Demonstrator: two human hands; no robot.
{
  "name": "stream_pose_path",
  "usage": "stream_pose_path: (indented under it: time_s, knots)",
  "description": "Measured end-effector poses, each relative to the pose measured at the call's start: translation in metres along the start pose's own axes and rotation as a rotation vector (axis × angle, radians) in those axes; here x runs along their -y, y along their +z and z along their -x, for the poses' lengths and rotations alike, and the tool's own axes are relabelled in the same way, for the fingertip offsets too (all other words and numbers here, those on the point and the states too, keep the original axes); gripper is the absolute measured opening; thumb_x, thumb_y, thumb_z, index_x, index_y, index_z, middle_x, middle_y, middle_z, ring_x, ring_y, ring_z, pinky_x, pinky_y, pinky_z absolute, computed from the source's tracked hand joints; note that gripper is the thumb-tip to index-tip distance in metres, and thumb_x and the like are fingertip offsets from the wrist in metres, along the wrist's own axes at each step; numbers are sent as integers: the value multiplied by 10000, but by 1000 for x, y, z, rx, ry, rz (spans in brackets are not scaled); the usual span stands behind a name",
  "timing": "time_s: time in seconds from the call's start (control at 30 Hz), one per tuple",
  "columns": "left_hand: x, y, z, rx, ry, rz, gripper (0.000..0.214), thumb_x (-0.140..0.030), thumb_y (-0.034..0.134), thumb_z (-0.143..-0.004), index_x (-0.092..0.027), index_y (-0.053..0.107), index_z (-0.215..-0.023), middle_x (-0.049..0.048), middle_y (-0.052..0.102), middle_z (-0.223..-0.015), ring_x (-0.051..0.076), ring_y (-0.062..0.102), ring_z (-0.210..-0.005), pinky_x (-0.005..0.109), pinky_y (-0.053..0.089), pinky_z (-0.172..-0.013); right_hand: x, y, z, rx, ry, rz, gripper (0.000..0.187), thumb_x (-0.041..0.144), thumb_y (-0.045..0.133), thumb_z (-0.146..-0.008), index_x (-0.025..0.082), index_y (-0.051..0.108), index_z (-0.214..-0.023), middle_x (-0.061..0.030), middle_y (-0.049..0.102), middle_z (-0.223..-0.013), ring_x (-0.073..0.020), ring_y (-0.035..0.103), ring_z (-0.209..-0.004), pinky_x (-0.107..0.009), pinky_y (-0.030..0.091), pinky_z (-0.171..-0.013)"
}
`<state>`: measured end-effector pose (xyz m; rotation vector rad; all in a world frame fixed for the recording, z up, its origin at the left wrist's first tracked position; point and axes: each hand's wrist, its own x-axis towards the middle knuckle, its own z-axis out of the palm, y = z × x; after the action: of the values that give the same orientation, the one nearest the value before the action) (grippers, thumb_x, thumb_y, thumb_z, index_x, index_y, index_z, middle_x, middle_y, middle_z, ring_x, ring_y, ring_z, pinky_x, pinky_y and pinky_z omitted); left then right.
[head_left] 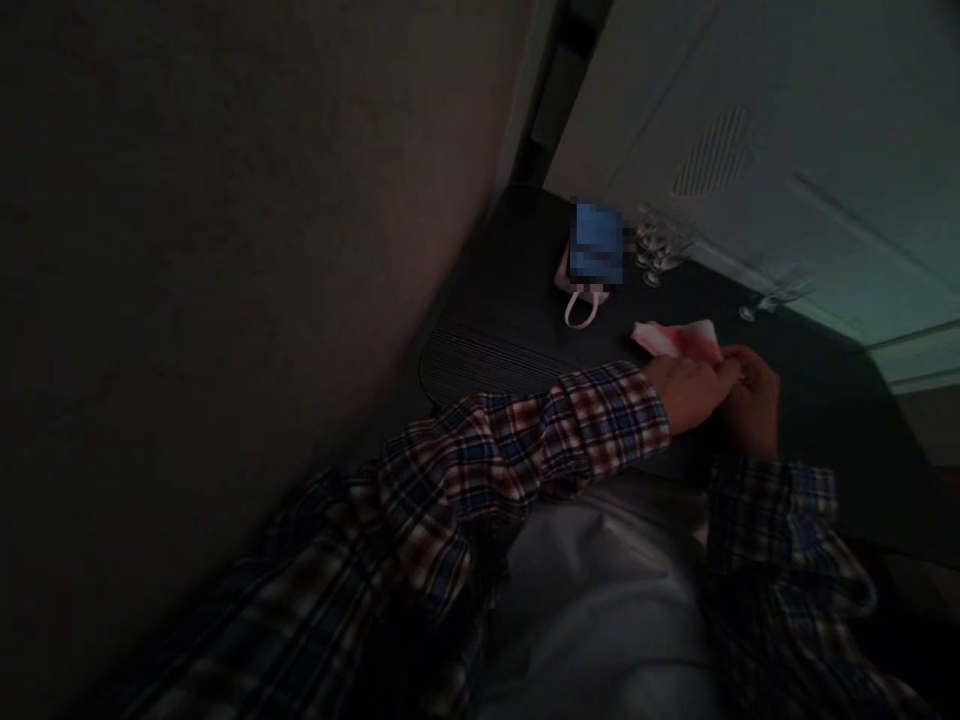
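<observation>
A pink and white cloth (684,340) pokes out above my two hands, over the dark table. My left hand (686,390) is closed on its lower edge, with the back of the hand toward me. Pressed against its fingertips is my right hand (756,400), fingers bent and closed. What lies between the fingers of the right hand is hidden, and the dim light blurs the detail. Both wrists come out of plaid sleeves.
Several stemmed glasses (660,240) stand at the table's back edge, and another clear glass (772,297) is farther right. A pale bag with a looped handle (581,312) and blurred blue top sits left of them. A wall (300,200) rises at left.
</observation>
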<state>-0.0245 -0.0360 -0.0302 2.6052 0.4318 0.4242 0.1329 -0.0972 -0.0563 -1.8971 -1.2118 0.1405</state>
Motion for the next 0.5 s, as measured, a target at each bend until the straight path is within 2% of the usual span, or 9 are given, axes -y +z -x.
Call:
stream_pose_path:
  time_s: [0.5]
  knots:
    - [5, 3, -8, -27, 51, -121, 398, -181, 294, -907, -98, 489, -1244, 141, 575, -1115, 260, 619, -962, 395, 506, -769, 9, 2, -2, 55, 37, 5, 220, 296, 455, -736, 117, 561, -806, -2, 527, -726, -48, 419, -689, -164, 317, -635]
